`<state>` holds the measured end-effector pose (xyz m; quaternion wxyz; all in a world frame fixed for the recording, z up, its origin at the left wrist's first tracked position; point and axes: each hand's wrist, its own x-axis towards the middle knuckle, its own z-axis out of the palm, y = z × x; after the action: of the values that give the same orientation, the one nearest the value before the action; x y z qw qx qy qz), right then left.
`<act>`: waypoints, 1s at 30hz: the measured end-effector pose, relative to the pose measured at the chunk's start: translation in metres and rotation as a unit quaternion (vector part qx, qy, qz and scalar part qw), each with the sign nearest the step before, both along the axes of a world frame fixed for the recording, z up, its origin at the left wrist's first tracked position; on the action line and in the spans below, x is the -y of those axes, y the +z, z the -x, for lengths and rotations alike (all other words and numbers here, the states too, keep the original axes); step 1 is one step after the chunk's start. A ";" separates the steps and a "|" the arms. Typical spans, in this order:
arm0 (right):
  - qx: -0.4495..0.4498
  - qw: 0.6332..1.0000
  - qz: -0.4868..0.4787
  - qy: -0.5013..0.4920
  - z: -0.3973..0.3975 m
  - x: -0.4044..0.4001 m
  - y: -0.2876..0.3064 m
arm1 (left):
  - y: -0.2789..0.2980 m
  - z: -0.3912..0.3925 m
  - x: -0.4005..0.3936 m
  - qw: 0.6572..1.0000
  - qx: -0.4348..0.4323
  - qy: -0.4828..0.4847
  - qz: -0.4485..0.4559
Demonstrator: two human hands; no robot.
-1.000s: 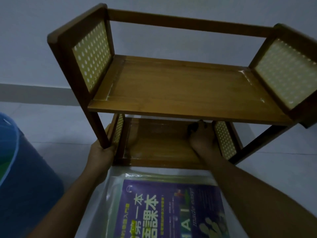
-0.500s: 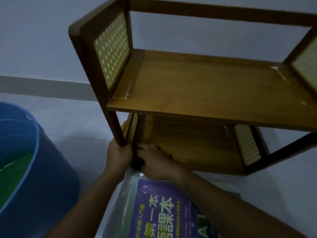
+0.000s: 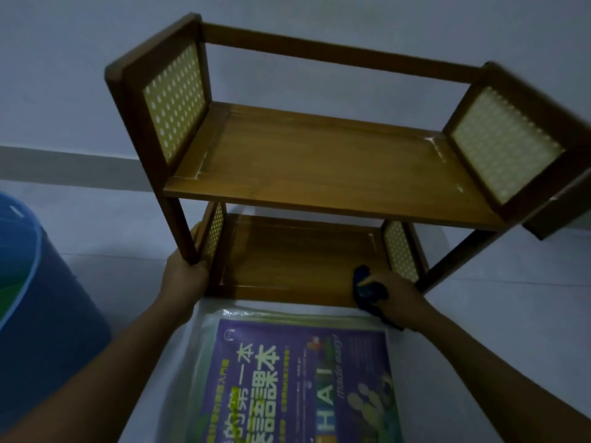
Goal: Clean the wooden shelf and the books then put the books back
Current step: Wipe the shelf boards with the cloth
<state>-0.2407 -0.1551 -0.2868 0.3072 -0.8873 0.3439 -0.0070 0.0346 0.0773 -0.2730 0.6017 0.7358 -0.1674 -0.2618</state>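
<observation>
Head view: left hand [image 3: 184, 276] grips the shelf [image 3: 319, 167] at its front-left leg, likely steadying it, while right hand [image 3: 388, 298], fingers curled round a dark cloth [image 3: 367, 287], wipes the lower board's front-right corner. Book [image 3: 297, 378] lies just before the shelf.

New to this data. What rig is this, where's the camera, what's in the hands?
No robot here: a person works bare-handed, filmed by one wide-angle camera on their head, looking down. The left hand grips the front left leg of a two-tier wooden shelf standing on the floor. The right hand holds a dark blue cloth against the right front of the lower board. A plastic-wrapped purple book lies in front of the shelf. A blue bucket stands at the left.
</observation>
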 end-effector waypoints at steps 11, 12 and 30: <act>-0.076 0.950 0.111 -0.280 -0.102 0.042 -0.017 | -0.010 -0.011 0.001 0.997 -0.053 -0.034 0.036; -0.123 0.940 0.118 -0.296 -0.118 0.034 -0.016 | -0.011 -0.010 0.002 0.998 -0.050 -0.029 0.039; -0.020 0.984 -0.072 0.162 -0.176 -0.090 -0.003 | 0.002 0.000 0.003 1.000 -0.018 -0.005 0.023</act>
<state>-0.0647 -0.0652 -0.2900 0.3601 -0.9069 0.2014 0.0857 0.0345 0.0739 -0.2708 0.6200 0.7162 -0.1665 -0.2739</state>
